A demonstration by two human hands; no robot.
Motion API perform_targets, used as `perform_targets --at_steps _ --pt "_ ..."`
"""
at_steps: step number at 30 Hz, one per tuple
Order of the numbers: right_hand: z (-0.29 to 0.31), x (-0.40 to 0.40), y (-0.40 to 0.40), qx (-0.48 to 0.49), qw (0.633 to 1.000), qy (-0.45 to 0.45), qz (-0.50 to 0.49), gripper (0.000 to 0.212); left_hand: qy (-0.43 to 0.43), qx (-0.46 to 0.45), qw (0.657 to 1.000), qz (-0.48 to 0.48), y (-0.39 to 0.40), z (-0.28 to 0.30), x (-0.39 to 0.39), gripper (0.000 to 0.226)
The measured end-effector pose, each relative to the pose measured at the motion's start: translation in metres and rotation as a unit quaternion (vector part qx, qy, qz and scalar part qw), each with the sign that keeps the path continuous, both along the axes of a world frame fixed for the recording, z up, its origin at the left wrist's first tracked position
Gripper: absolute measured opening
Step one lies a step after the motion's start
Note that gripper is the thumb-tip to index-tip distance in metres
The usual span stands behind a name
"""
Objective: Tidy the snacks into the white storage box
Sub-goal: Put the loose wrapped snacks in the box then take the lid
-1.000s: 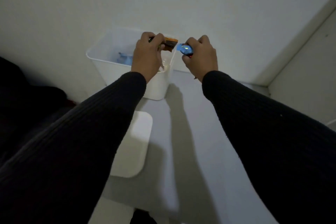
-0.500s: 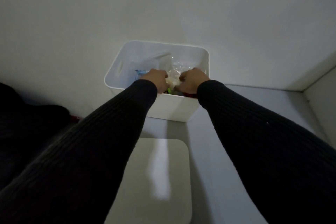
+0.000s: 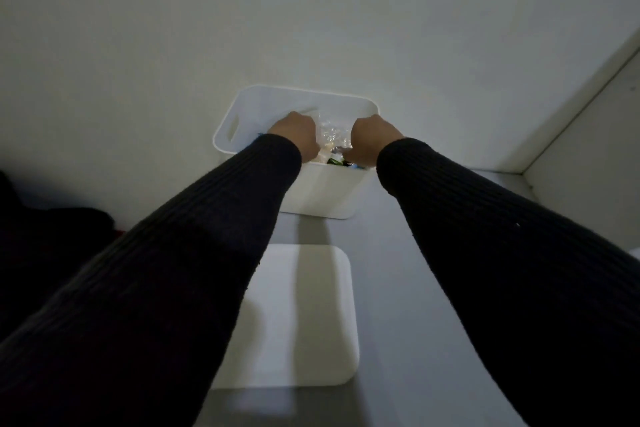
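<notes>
Head view: left hand [image 3: 297, 134] and right hand [image 3: 370, 142] reach inside the white storage box [image 3: 322, 191], fists curled among the snacks [image 3: 333, 137]; contents of each grip cannot be determined. Risk: withdrawing hands may drag wrappers out. Versus earlier: hands sit farther apart, lid [image 3: 304, 315] unchanged.
</notes>
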State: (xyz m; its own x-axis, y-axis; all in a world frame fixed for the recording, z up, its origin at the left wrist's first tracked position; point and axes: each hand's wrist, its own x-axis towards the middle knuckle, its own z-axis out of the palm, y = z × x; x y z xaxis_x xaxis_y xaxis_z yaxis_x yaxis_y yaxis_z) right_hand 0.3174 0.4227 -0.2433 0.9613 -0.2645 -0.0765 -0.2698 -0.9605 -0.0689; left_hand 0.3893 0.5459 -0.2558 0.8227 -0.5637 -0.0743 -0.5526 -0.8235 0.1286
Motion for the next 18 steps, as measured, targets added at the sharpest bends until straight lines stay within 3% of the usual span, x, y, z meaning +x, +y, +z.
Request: perform_targets --at_steps 6,11,14,18 --pt "-0.012 -0.084 0.031 0.021 0.999 -0.022 0.013 0.043 -0.026 -0.036 0.998 0.041 0.068 -0.014 -0.064 0.03" --pt "-0.079 -0.152 0.059 0.077 0.995 0.062 -0.013 0.032 0.068 -0.026 0.991 0.11 0.129 -0.07 -0.138 0.042" --pt "-0.116 -0.192 0.077 0.126 0.984 0.125 -0.022 0.05 0.135 -0.025 0.975 0.175 0.17 -0.116 -0.169 0.051" --pt "-0.15 -0.22 0.095 0.195 0.967 0.149 -0.07 0.071 0.161 -0.006 0.954 0.251 0.215 -0.163 -0.194 0.069"
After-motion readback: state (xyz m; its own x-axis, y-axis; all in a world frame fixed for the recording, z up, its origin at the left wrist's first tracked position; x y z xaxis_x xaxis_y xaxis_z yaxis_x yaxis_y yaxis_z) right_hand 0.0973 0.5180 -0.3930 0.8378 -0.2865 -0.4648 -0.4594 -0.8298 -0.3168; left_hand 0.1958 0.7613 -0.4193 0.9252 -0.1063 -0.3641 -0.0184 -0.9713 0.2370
